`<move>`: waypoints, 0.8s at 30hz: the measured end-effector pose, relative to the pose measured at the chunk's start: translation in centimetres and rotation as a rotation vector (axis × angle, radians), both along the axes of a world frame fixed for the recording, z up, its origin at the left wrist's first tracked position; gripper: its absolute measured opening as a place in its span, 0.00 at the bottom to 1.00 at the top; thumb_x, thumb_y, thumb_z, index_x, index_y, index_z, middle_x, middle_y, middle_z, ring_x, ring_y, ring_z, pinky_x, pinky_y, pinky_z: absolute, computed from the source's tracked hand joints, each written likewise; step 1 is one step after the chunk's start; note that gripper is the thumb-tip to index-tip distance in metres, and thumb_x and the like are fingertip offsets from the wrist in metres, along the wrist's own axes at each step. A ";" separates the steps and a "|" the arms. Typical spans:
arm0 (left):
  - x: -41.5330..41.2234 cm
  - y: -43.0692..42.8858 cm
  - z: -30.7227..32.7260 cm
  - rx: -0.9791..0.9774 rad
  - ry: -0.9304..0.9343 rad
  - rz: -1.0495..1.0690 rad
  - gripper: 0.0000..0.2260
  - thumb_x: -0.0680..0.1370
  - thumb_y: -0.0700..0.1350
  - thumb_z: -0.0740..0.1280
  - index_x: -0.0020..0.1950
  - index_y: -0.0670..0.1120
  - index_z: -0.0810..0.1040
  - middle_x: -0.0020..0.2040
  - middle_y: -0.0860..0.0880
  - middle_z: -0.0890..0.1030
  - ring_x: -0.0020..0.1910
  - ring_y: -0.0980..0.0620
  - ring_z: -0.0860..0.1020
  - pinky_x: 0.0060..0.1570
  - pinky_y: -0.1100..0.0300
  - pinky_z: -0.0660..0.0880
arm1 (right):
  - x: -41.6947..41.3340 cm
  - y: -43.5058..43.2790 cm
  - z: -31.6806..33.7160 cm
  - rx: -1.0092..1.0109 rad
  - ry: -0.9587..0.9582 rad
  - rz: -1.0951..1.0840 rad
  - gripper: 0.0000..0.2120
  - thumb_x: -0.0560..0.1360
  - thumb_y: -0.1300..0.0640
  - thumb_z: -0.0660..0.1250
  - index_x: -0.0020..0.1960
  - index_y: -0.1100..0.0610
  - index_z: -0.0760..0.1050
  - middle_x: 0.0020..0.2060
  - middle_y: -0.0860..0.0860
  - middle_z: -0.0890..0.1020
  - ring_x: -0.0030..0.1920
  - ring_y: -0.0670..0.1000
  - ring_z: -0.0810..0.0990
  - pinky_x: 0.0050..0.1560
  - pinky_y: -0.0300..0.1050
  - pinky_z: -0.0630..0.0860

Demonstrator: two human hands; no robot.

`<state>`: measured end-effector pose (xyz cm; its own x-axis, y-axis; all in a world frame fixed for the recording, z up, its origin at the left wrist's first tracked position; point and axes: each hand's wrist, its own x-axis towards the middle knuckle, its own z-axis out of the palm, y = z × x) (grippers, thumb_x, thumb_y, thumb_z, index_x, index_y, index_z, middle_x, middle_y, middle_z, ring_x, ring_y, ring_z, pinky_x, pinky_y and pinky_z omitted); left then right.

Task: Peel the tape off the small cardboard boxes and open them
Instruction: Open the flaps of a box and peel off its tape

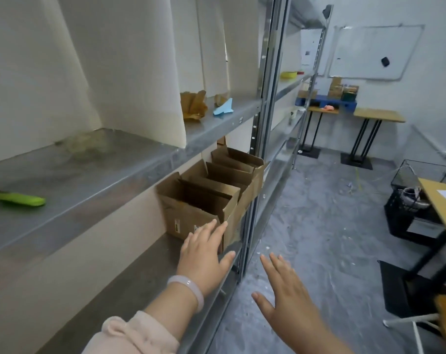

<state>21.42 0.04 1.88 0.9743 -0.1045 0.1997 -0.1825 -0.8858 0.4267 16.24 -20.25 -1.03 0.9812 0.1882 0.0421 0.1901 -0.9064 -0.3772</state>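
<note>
1. Upper shelf (89, 169), far left: a green object (16, 198) lies flat near the front edge. Pale upright panels (130, 72) stand along the back of this shelf.
2. Further right on the same shelf: a piece of crumpled brown paper (194, 106), with a blue paper plane (223, 108) just beside it.
3. Lower shelf: three cardboard boxes (232, 175) stand in a row, touching, next to the metal upright (265, 123). All flaps are raised and the tops are open.
4. Left hand (204, 256) (pale bracelet (188, 290) on the wrist, pink sleeve (135, 333) behind it): extended to the nearest box (191, 208). Its fingers (211, 228) are straight and slightly spread, their tips over the box's front face at the right corner. Contact cannot be confirmed. The thumb points away to the right.
5. Right hand (285, 290): held in the air in front of the rack, above the grey floor (319, 226). Its fingers (275, 264) are straight and spread, holding nothing.
6. Right side of the room: a whiteboard (375, 52) on the far wall, two counters (377, 114) beneath it, a black crate (408, 213), and a near counter (441, 208) at the frame edge.
</note>
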 end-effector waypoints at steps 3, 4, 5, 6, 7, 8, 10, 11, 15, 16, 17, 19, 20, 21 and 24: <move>3.4 -0.6 0.0 0.020 -0.039 0.037 0.30 0.78 0.61 0.59 0.76 0.62 0.49 0.78 0.57 0.54 0.76 0.53 0.53 0.74 0.51 0.46 | 3.5 -0.2 -0.6 0.035 0.043 0.029 0.34 0.77 0.36 0.52 0.73 0.38 0.34 0.74 0.37 0.38 0.73 0.40 0.35 0.74 0.43 0.42; 4.5 -0.7 0.1 0.029 -0.032 0.053 0.30 0.78 0.61 0.59 0.76 0.61 0.49 0.78 0.57 0.54 0.76 0.53 0.53 0.74 0.51 0.46 | 4.9 -0.3 -0.6 0.049 0.054 0.041 0.34 0.77 0.36 0.53 0.74 0.39 0.36 0.74 0.37 0.39 0.75 0.41 0.36 0.74 0.43 0.42; 5.6 -0.8 0.1 0.048 -0.017 0.061 0.29 0.78 0.61 0.58 0.76 0.61 0.50 0.77 0.56 0.55 0.77 0.53 0.52 0.74 0.50 0.45 | 6.3 -0.4 -0.6 0.061 0.058 0.059 0.34 0.78 0.37 0.54 0.75 0.40 0.38 0.75 0.37 0.39 0.75 0.42 0.37 0.74 0.42 0.42; 6.5 -0.9 0.1 0.085 0.003 0.064 0.29 0.78 0.61 0.58 0.76 0.60 0.51 0.77 0.56 0.56 0.77 0.54 0.52 0.75 0.49 0.45 | 7.8 -0.4 -0.7 0.068 0.058 0.084 0.34 0.78 0.39 0.55 0.76 0.41 0.39 0.75 0.38 0.40 0.75 0.41 0.37 0.73 0.41 0.41; 7.3 -1.2 0.0 0.132 0.022 0.066 0.29 0.78 0.61 0.58 0.76 0.59 0.53 0.77 0.56 0.58 0.77 0.54 0.52 0.75 0.48 0.44 | 9.2 -0.5 -0.8 0.074 0.059 0.114 0.34 0.79 0.39 0.56 0.77 0.42 0.40 0.76 0.39 0.41 0.75 0.41 0.38 0.73 0.40 0.41; 8.0 -1.4 0.1 0.176 0.027 0.075 0.29 0.78 0.61 0.59 0.76 0.58 0.53 0.76 0.56 0.61 0.76 0.55 0.53 0.75 0.48 0.43 | 10.5 -0.5 -0.9 0.076 0.066 0.150 0.33 0.79 0.40 0.56 0.77 0.42 0.41 0.76 0.40 0.42 0.75 0.40 0.38 0.72 0.40 0.41; 9.1 -2.0 0.3 0.218 -0.008 0.125 0.31 0.77 0.60 0.61 0.76 0.57 0.52 0.72 0.55 0.68 0.74 0.55 0.60 0.76 0.47 0.44 | 13.2 -0.8 -1.1 0.057 0.085 0.224 0.33 0.79 0.40 0.56 0.77 0.43 0.43 0.77 0.40 0.43 0.76 0.42 0.40 0.73 0.40 0.41; 9.8 -2.3 0.5 0.223 -0.025 0.161 0.31 0.77 0.60 0.62 0.76 0.57 0.52 0.67 0.55 0.72 0.70 0.55 0.66 0.76 0.47 0.46 | 14.6 -0.9 -1.2 0.046 0.090 0.254 0.33 0.79 0.40 0.56 0.77 0.43 0.43 0.77 0.41 0.43 0.76 0.43 0.40 0.74 0.41 0.42; 12.2 -2.4 1.0 0.372 0.146 0.229 0.22 0.78 0.61 0.59 0.70 0.57 0.66 0.56 0.54 0.80 0.62 0.53 0.74 0.74 0.48 0.49 | 19.7 -1.2 -1.5 0.055 0.130 0.342 0.32 0.79 0.41 0.57 0.78 0.44 0.46 0.77 0.41 0.48 0.77 0.44 0.45 0.74 0.43 0.46; 12.5 -2.5 1.0 0.412 0.186 0.243 0.19 0.79 0.61 0.57 0.66 0.57 0.71 0.55 0.54 0.80 0.62 0.52 0.74 0.74 0.49 0.50 | 20.7 -1.1 -1.6 0.068 0.142 0.370 0.32 0.79 0.41 0.57 0.77 0.43 0.46 0.77 0.41 0.48 0.77 0.45 0.46 0.75 0.44 0.48; 12.6 -2.5 1.0 0.431 0.204 0.264 0.17 0.79 0.61 0.56 0.62 0.56 0.74 0.54 0.54 0.81 0.61 0.52 0.74 0.73 0.50 0.52 | 21.5 -0.9 -1.8 0.085 0.154 0.401 0.32 0.79 0.41 0.58 0.77 0.43 0.47 0.77 0.41 0.49 0.76 0.45 0.47 0.76 0.45 0.50; 12.4 -2.7 0.8 0.406 0.191 0.320 0.15 0.80 0.60 0.55 0.57 0.56 0.77 0.49 0.55 0.80 0.56 0.52 0.75 0.70 0.51 0.58 | 22.8 -0.5 -2.0 0.132 0.175 0.458 0.32 0.78 0.41 0.59 0.77 0.41 0.47 0.77 0.39 0.49 0.76 0.44 0.48 0.76 0.47 0.53; 12.1 -2.7 0.8 0.367 0.175 0.358 0.15 0.79 0.61 0.56 0.55 0.56 0.77 0.47 0.56 0.80 0.54 0.53 0.75 0.67 0.52 0.63 | 23.3 -0.4 -2.0 0.158 0.175 0.483 0.32 0.78 0.41 0.59 0.77 0.40 0.47 0.76 0.38 0.49 0.76 0.43 0.48 0.75 0.47 0.53; 11.6 -2.5 0.9 0.315 0.156 0.402 0.13 0.79 0.61 0.57 0.52 0.57 0.77 0.44 0.57 0.78 0.50 0.54 0.75 0.62 0.54 0.66 | 23.7 -0.3 -1.8 0.184 0.163 0.506 0.32 0.78 0.41 0.59 0.76 0.40 0.47 0.76 0.37 0.48 0.76 0.42 0.48 0.75 0.45 0.53; 9.7 -1.8 1.6 0.072 0.078 0.522 0.08 0.77 0.61 0.60 0.43 0.60 0.73 0.40 0.59 0.75 0.42 0.59 0.74 0.47 0.59 0.73 | 24.6 0.3 -0.5 0.270 0.123 0.582 0.30 0.78 0.40 0.59 0.76 0.38 0.49 0.75 0.34 0.47 0.75 0.40 0.48 0.72 0.40 0.52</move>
<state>31.12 -1.79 3.45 0.9121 0.3872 0.1345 0.3202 -0.8779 0.3560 40.86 -19.98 -1.58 0.7230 0.6886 0.0564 0.5620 -0.5387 -0.6277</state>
